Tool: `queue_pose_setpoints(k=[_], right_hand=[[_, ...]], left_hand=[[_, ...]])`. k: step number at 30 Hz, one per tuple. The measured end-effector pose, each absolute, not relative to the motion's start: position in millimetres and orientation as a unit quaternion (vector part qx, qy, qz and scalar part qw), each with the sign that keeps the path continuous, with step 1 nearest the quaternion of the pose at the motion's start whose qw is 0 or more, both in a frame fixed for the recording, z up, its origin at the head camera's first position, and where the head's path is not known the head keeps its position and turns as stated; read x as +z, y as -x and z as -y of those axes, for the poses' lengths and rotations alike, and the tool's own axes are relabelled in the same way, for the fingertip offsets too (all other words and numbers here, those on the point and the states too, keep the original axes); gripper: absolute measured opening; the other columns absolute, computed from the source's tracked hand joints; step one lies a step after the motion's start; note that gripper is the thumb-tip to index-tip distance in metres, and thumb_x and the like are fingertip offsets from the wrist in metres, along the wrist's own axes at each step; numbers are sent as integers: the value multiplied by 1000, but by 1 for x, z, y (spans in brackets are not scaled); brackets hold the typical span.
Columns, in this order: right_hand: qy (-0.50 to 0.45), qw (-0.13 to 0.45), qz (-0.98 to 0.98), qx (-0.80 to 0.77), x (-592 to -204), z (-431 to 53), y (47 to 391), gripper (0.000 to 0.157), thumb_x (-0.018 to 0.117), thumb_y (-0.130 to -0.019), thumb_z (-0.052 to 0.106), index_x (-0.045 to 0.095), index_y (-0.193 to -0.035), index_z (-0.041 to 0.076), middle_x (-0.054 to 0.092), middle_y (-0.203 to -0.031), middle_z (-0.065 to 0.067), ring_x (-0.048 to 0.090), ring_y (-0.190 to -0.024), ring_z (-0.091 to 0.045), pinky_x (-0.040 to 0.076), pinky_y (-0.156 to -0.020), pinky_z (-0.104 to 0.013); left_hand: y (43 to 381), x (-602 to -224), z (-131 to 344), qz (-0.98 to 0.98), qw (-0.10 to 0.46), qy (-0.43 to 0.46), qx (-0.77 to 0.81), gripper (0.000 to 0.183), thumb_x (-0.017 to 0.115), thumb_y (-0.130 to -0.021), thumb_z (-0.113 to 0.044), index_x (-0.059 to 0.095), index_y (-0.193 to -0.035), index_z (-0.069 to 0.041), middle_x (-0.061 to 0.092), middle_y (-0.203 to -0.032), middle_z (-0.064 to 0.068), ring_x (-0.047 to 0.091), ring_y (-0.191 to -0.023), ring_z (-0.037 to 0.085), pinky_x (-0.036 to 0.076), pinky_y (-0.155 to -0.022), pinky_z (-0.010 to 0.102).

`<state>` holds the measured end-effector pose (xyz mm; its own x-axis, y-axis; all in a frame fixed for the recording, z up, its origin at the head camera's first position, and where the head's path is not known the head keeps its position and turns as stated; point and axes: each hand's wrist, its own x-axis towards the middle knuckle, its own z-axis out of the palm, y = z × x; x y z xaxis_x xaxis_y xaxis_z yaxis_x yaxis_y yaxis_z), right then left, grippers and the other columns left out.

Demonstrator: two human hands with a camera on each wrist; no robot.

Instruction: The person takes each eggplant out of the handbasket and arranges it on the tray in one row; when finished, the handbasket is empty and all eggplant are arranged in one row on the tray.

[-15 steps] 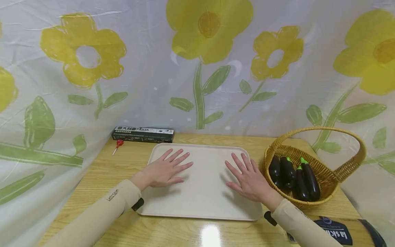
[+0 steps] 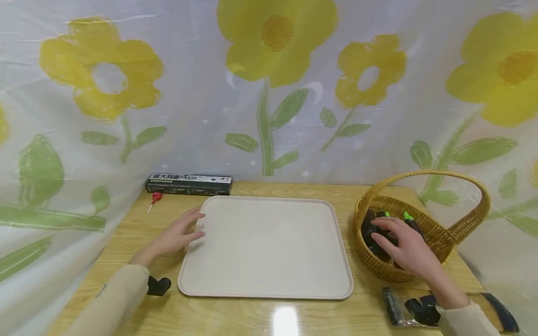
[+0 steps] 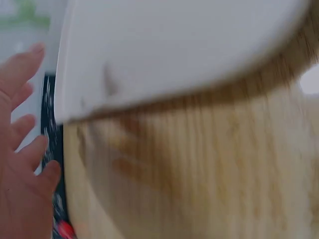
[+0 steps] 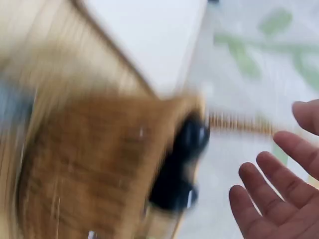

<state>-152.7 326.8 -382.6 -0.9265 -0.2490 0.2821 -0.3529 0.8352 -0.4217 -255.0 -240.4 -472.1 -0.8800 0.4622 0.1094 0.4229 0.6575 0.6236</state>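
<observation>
My left hand (image 2: 176,235) hovers at the left edge of the white tray (image 2: 269,252), fingers loosely bent with nothing in them. In the left wrist view the fingers (image 3: 30,144) are spread beside the tray's corner. Over the wicker basket (image 2: 445,247) on the right is my right hand (image 2: 405,245), above several dark eggplants (image 2: 367,228) with green stems. The right wrist view, though blurred, shows the right hand's fingers (image 4: 279,189) apart from the eggplants (image 4: 174,189) and holding nothing. The hand hides part of the eggplants in the head view.
A black pasta box (image 2: 189,185) stands at the back left, with a red lollipop (image 2: 156,197) in front of it. Below the basket lies a pack of pasta (image 2: 483,308), partly behind the right forearm. A flowered cloth (image 2: 201,107) hangs behind the table.
Both hands were spread above the tray. The left has moved left to the tray's edge, and the right has moved right over the basket. The head view has shifted slightly.
</observation>
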Motion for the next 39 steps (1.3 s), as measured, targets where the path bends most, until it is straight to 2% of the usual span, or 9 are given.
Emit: queue_pose_setpoints(k=[5, 10, 15, 25, 33, 39], right_hand=[[-95, 100, 956, 260, -378, -381, 151, 43, 60, -99, 23, 55, -132, -4, 59, -123, -28, 60, -104, -46, 52, -81, -55], [-18, 44, 950, 310, -380, -414, 159, 61, 52, -102, 34, 38, -144, -8, 44, -136, -38, 48, -117, -56, 45, -87, -65], [17, -9, 940, 341, -384, -427, 170, 69, 49, -102, 40, 29, -148, -8, 33, -144, -39, 39, -124, -57, 42, -91, -67], [45, -62, 936, 345, -386, -438, 196, 79, 46, -100, 51, 25, -150, -7, 29, -147, -38, 38, -126, -55, 45, -91, -62], [54, -134, 913, 380, -400, -446, 212, 67, 44, -105, 35, 23, -149, -10, 15, -151, -39, 28, -132, -57, 40, -98, -65], [81, -194, 880, 427, -407, -453, 213, 56, 45, -104, 18, 23, -149, -9, 18, -148, -40, 32, -129, -55, 49, -92, -57]], left_hand=[[251, -486, 262, -896, 71, -207, 386, 53, 68, -93, -29, 53, -136, -1, 30, -154, 24, 23, -140, 49, 22, -109, 67], [249, -497, 268, -894, 78, -217, 383, 47, 70, -91, -30, 59, -130, -5, 37, -150, 24, 28, -138, 50, 22, -108, 68], [248, -502, 273, -896, 69, -216, 383, 44, 72, -90, -28, 61, -127, -7, 41, -147, 25, 28, -137, 51, 23, -107, 69], [252, -503, 275, -897, 80, -216, 377, 47, 73, -89, -31, 61, -128, -8, 42, -146, 26, 25, -139, 52, 20, -108, 70], [250, -500, 277, -895, 92, -213, 380, 50, 72, -89, -30, 59, -131, -6, 40, -148, 26, 24, -139, 51, 19, -108, 70], [252, -500, 276, -894, 97, -216, 379, 51, 71, -90, -31, 58, -133, -7, 39, -149, 25, 23, -140, 51, 19, -108, 70]])
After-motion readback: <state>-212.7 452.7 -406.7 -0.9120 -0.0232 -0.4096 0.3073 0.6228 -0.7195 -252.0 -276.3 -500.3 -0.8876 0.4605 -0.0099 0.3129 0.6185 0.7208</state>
